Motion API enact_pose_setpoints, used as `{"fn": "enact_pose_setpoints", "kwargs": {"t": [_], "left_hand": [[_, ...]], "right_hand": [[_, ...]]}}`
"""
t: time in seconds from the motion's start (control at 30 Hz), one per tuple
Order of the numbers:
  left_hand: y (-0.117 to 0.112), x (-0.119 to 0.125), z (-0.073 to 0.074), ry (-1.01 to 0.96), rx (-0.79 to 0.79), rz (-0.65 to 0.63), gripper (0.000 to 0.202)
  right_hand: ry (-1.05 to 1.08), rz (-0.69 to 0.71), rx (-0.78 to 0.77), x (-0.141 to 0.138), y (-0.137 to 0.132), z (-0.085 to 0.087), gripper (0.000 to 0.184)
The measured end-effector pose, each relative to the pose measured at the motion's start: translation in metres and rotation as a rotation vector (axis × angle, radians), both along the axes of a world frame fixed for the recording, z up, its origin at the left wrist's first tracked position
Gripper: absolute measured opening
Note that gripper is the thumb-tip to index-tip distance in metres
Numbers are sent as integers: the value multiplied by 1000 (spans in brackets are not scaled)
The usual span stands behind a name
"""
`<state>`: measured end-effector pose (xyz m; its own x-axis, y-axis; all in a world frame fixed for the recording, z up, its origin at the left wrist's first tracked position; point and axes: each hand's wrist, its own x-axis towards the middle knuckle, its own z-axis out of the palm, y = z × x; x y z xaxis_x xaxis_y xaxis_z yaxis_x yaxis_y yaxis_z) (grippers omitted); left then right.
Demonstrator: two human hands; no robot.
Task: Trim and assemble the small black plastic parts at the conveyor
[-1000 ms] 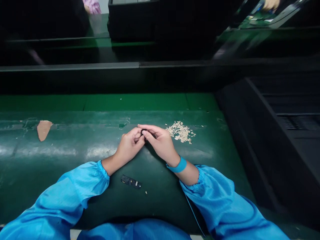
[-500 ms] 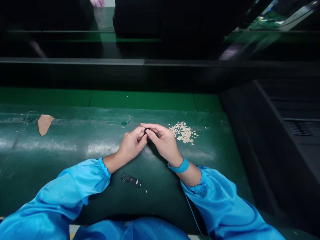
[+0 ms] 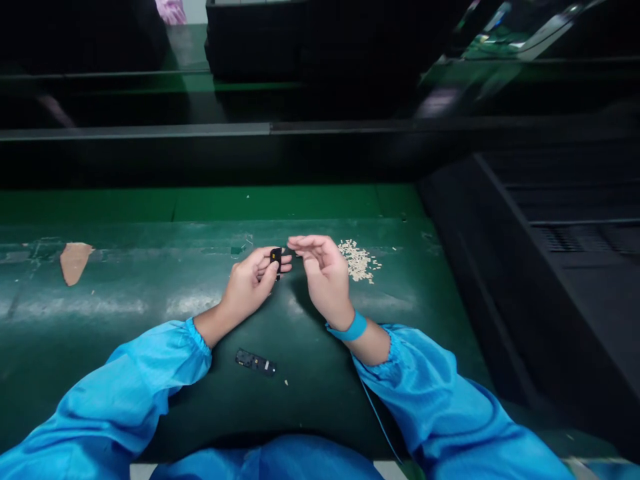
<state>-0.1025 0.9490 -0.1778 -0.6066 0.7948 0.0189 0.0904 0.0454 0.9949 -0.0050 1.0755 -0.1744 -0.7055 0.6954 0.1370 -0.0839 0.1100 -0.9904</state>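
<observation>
My left hand (image 3: pixel 251 280) pinches a small black part (image 3: pixel 275 255) between thumb and fingers, just above the green mat (image 3: pixel 150 280). Beside it, my right hand (image 3: pixel 323 270) hovers palm-in with its fingers loosely curled and apart, holding nothing that I can see. Its fingertips sit a short gap from the black part. Both arms wear blue sleeves, and a blue wrist strap (image 3: pixel 350 329) circles the right wrist. A flat black component (image 3: pixel 255 363) lies on the mat between my forearms.
A heap of small pale bits (image 3: pixel 358 259) lies just right of my right hand. A tan torn patch (image 3: pixel 73 260) marks the mat at far left. A dark rail (image 3: pixel 200 131) runs across behind; dark trays (image 3: pixel 565 227) stand at right.
My hands were joined around the black part; now the right hand has let go and drawn slightly away, leaving the part in the left fingers.
</observation>
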Motion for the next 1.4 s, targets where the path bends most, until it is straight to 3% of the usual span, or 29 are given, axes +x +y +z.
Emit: {"fn": "enact_pose_setpoints", "kwargs": {"t": [0.1, 0.3, 0.4, 0.57, 0.73, 0.87, 1.0, 1.17, 1.4], "left_hand": [[2, -3, -2, -114, 8, -11, 32], [-3, -2, -2, 101, -20, -45, 27], [-5, -3, -2, 187, -82, -80, 26], [-4, -3, 2, 237, -91, -81, 26], [-5, -1, 5, 393, -83, -67, 24], [-6, 1, 2, 378, -89, -119, 27], [-4, 1, 0, 155, 34, -31, 23], [1, -4, 2, -256, 112, 106, 26], [1, -2, 1, -250, 85, 203, 24]], "right_hand": [[-26, -74, 44, 1, 1, 0, 15], [-59, 132, 215, 2, -6, 3, 23], [-62, 199, 131, 1, -4, 3, 18], [-47, 194, -13, -1, -1, -2, 16], [-51, 192, -32, -1, -3, -6, 14], [-87, 203, 3, 0, -7, -9, 17], [-37, 171, 107, 3, -10, -3, 22], [35, 98, 436, 6, -13, 10, 18], [-40, 134, 733, 7, -10, 2, 16]]}}
